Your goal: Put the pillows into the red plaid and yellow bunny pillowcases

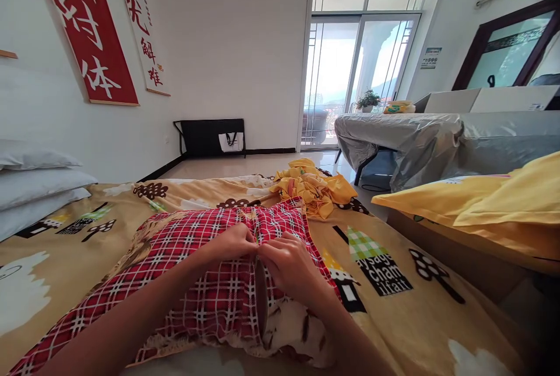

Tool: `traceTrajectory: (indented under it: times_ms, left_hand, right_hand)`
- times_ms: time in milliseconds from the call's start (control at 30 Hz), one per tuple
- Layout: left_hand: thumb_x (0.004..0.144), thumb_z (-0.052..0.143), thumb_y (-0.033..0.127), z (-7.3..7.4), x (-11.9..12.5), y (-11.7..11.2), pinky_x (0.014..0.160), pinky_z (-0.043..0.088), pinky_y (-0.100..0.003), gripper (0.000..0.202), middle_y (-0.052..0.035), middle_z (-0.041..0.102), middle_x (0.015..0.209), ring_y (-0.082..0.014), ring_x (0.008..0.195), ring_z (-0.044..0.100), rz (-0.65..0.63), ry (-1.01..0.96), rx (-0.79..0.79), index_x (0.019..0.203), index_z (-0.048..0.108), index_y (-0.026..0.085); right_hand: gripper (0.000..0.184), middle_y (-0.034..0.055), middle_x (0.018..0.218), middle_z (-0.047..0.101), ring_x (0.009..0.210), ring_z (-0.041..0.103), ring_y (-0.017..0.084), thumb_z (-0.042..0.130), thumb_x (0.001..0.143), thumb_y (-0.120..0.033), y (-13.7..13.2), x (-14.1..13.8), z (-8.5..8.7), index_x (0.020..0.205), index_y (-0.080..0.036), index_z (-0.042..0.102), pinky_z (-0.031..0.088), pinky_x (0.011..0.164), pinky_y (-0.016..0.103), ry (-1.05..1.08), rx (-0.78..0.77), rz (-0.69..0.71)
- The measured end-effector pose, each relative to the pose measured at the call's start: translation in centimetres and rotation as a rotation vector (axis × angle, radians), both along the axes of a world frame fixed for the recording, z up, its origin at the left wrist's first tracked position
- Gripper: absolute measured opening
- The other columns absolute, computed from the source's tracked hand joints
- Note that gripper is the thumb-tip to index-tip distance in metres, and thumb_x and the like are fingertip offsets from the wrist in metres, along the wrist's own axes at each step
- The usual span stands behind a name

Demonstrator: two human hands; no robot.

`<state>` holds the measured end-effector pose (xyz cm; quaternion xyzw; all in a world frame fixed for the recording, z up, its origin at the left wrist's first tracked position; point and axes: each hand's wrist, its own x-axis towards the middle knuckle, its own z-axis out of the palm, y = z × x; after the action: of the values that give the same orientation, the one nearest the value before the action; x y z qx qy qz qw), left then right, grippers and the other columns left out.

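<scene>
A red plaid pillowcase point(192, 274) lies on the bed in front of me, filled out as if over a pillow. A slit-like opening runs down its right part, with a patterned cream fabric point(297, 329) at its lower end. My left hand point(234, 243) is closed, its fingertips pinching the pillowcase at the slit's edge. Touching those fingertips, my right hand point(291, 262) is also closed on the slit's other edge. Whether a zipper pull is between the fingers is hidden.
A tan patterned bedsheet point(385, 317) covers the bed. Crumpled yellow fabric point(312, 186) sits at the far edge. White pillows point(39, 186) are stacked at left. Yellow pillows point(494, 206) rest at right, before a plastic-covered table point(402, 131).
</scene>
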<state>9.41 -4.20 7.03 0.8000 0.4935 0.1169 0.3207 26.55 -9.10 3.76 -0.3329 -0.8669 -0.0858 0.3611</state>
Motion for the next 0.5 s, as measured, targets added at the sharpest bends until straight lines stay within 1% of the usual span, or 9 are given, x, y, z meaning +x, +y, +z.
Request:
traceTrajectory:
  times_ms: [100,167,300,500]
  left_hand:
    - [0.063,0.049,0.036,-0.1,0.2,0.0,0.048,0.024,-0.026,0.024,0.0049,0.036,0.049,-0.0107,0.051,0.033,0.052,-0.002,0.053,0.048,0.041,0.019]
    - [0.066,0.049,0.034,-0.2,0.4,-0.1,0.052,0.026,-0.026,0.024,0.0036,0.04,0.05,-0.0122,0.054,0.038,0.116,0.01,0.147,0.048,0.042,0.019]
    - [0.074,0.047,0.031,-0.2,0.9,0.0,0.064,0.03,-0.031,0.027,0.0004,0.051,0.058,-0.0145,0.061,0.045,0.218,0.046,0.351,0.05,0.042,0.018]
    - [0.081,0.045,0.029,-0.3,1.2,0.4,0.074,0.033,-0.036,0.031,-0.0024,0.058,0.068,-0.0159,0.067,0.048,0.228,0.098,0.509,0.052,0.042,0.018]
  right_hand:
    - [0.023,-0.0021,0.063,0.058,0.055,0.041,0.011,0.046,0.089,-0.01,0.1,-0.2,-0.3,0.067,-0.019,0.048,0.027,0.065,0.027,-0.013,-0.015,0.01]
    - [0.023,-0.003,0.062,0.057,0.055,0.04,0.011,0.047,0.085,-0.007,0.1,-0.3,-0.5,0.065,-0.019,0.046,0.027,0.066,0.026,-0.038,-0.035,0.024]
    - [0.021,-0.0043,0.061,0.056,0.055,0.041,0.01,0.051,0.08,-0.006,0.0,0.1,-0.4,0.064,-0.019,0.045,0.029,0.067,0.026,-0.097,-0.094,0.046]
    - [0.022,-0.0042,0.061,0.058,0.056,0.045,0.01,0.05,0.08,-0.005,-0.2,0.9,-0.1,0.064,-0.02,0.049,0.03,0.067,0.026,-0.116,-0.151,0.082]
